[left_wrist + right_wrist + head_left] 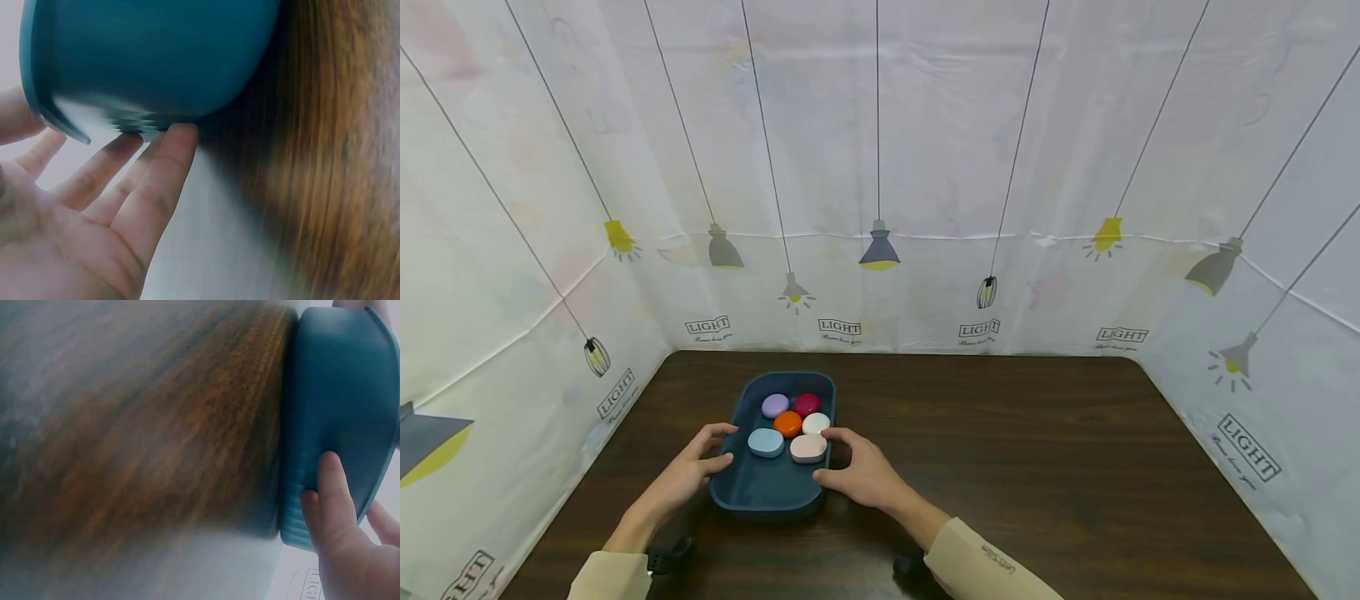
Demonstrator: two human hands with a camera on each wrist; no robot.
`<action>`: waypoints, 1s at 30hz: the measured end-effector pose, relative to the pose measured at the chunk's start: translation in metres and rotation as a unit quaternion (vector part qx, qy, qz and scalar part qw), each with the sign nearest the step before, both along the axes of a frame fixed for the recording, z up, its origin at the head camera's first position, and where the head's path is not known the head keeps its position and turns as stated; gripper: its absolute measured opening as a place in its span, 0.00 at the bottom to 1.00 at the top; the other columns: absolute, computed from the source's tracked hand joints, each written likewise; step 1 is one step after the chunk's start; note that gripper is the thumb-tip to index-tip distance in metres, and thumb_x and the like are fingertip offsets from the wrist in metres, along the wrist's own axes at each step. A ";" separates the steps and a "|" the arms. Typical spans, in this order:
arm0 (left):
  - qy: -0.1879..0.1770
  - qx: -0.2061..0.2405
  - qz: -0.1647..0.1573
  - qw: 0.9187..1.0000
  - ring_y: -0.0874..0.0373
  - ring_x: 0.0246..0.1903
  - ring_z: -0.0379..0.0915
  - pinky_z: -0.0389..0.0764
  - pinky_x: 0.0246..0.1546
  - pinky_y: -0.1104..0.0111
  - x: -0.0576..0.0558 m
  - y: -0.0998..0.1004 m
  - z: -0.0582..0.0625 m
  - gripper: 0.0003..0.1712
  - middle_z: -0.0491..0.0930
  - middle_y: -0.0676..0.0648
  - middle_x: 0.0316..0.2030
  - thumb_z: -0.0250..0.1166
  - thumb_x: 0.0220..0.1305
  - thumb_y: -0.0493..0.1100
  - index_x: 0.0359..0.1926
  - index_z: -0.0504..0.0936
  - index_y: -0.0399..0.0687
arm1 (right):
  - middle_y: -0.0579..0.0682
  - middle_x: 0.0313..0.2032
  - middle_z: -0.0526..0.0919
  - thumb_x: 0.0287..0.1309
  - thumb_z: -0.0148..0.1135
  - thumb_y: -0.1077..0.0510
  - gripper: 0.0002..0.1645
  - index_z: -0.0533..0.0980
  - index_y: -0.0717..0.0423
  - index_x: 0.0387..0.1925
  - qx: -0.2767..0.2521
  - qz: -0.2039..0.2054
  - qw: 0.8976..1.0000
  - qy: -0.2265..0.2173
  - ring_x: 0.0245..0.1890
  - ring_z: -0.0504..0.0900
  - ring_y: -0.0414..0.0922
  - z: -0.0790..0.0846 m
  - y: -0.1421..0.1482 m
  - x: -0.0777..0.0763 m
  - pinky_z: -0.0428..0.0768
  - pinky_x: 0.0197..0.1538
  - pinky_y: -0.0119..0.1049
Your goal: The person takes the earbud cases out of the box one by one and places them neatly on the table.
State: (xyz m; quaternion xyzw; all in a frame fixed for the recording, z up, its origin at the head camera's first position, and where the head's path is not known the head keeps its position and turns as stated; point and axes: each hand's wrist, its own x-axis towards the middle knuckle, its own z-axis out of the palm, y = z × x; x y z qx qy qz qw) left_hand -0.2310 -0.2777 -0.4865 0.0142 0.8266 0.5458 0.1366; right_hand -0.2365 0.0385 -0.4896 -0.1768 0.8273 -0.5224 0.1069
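A dark blue rectangular bin (767, 490) with rounded corners sits on the table at left of centre. Inside lie smooth rounded pieces: a lavender one (775, 406), a dark red one (807, 404), an orange one (787, 423), a white one (816, 423), a light blue oval (766, 442) and a pale pink oval (808, 448). My left hand (679, 473) holds the bin's left wall, fingertips along its ribbed outside in the left wrist view. My right hand (867, 471) grips the opposite wall, fingers (336, 487) against the outer side and thumb at the rim.
The dark brown wooden table (1000, 450) extends far to the right of the bin. A white curtain (925, 167) printed with hanging lamps surrounds it at the back and both sides. Black straps (670, 556) sit at the wrists.
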 end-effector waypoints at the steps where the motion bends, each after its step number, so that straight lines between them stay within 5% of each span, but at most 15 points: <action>1: 0.000 0.000 0.000 1.000 0.31 0.70 0.51 0.64 0.62 0.36 0.000 0.001 0.000 0.28 0.49 0.31 0.74 0.56 0.77 0.45 0.73 0.60 0.50 | 0.54 0.66 0.74 0.59 0.72 0.50 0.36 0.71 0.51 0.68 -0.001 0.000 1.000 0.000 0.60 0.74 0.54 0.000 0.001 0.000 0.71 0.64 0.59; 30: -0.012 0.027 -0.010 1.000 0.34 0.67 0.58 0.67 0.63 0.40 -0.005 0.031 0.000 0.26 0.51 0.34 0.73 0.54 0.79 0.44 0.73 0.60 0.53 | 0.58 0.66 0.73 0.62 0.71 0.54 0.34 0.70 0.55 0.66 -0.026 0.001 1.000 -0.007 0.62 0.76 0.60 0.000 0.035 -0.002 0.72 0.64 0.59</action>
